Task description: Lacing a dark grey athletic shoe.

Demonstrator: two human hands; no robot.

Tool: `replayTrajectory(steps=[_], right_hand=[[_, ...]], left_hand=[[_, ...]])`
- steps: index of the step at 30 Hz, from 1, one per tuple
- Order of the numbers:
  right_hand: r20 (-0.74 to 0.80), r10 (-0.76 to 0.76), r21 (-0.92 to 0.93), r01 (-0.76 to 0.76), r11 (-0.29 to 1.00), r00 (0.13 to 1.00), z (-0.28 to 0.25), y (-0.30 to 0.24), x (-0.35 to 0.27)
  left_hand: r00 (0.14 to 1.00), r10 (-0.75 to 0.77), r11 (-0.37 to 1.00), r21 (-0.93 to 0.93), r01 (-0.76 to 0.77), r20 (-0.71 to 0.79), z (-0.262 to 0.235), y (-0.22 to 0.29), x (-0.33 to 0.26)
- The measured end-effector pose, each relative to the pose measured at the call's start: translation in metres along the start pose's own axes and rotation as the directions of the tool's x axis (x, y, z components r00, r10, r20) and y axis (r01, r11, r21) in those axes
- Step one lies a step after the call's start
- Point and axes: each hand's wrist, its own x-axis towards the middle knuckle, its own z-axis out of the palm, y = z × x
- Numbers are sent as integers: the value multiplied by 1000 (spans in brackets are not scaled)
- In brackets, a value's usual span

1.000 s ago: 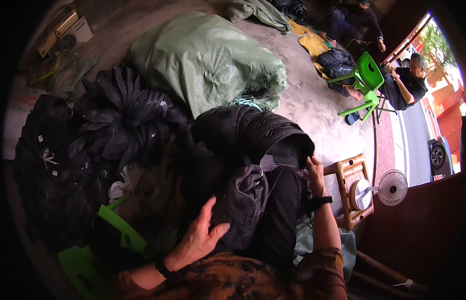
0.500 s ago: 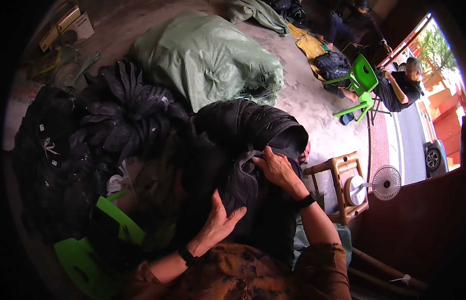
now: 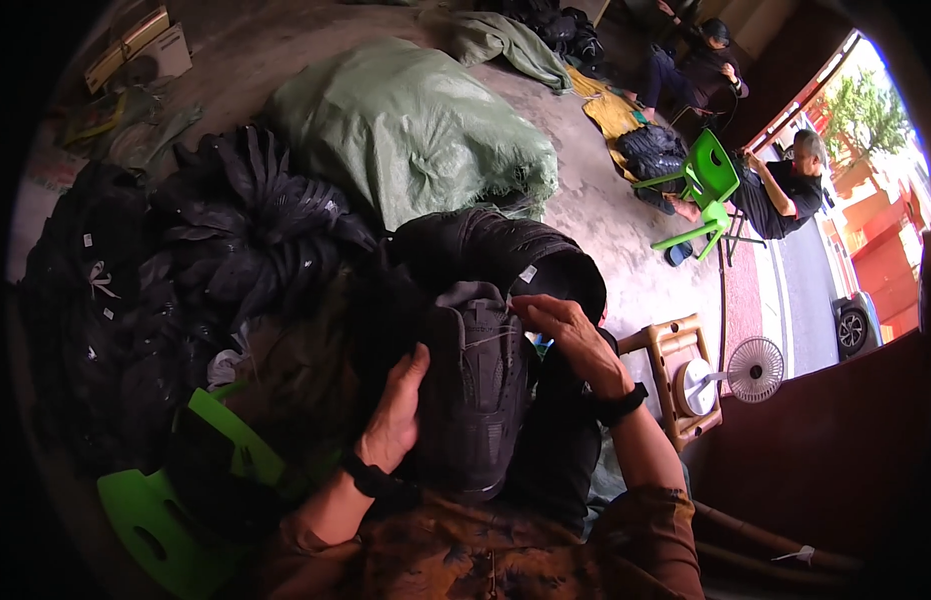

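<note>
A black mesh shoe upper (image 3: 471,400) stands upright in front of me, its toe end toward my body. My left hand (image 3: 394,415) is closed on its left side, thumb along the edge and fingers mostly hidden behind. A thin pale thread (image 3: 486,340) runs over the upper toward its top right edge. There the fingertips of my right hand (image 3: 571,335) are pinched together at the thread's end, close against the upper. Just beyond lies a curved stack of nested black uppers (image 3: 496,245), with a small white label on it.
Heaps of black uppers (image 3: 256,210) lie at left, beside a big green woven sack (image 3: 406,125). A green chair (image 3: 221,430) is at lower left. At right are a bamboo stool (image 3: 671,335) and small white fan (image 3: 756,370). Two people sit farther off near another green chair (image 3: 711,170).
The upper has been turned and raised so its outer face shows. My left hand has moved from open beside it to holding its side; my right fingers have shifted to the thread.
</note>
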Motion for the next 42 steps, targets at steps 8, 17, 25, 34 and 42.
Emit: replayTrajectory(steps=[8,17,25,34,42], right_hand=[[76,-40,25,38,999,996,6,35,-16],[64,-217,-418,224,880,974,8,40,-16],[-149,-288,-514,175,840,946,15,43,-22],[-272,-600,-564,381,733,752,52,37,-56],[5,-495,-680,366,635,869,101,43,-78]], left_hand=[[957,-161,233,933,274,-241,10,46,-19],[689,397,-362,793,-489,606,68,38,-14],[756,230,-611,696,-378,612,76,19,16],[972,-165,676,737,-14,170,51,71,36],[916,-396,437,890,128,63,69,98,61]])
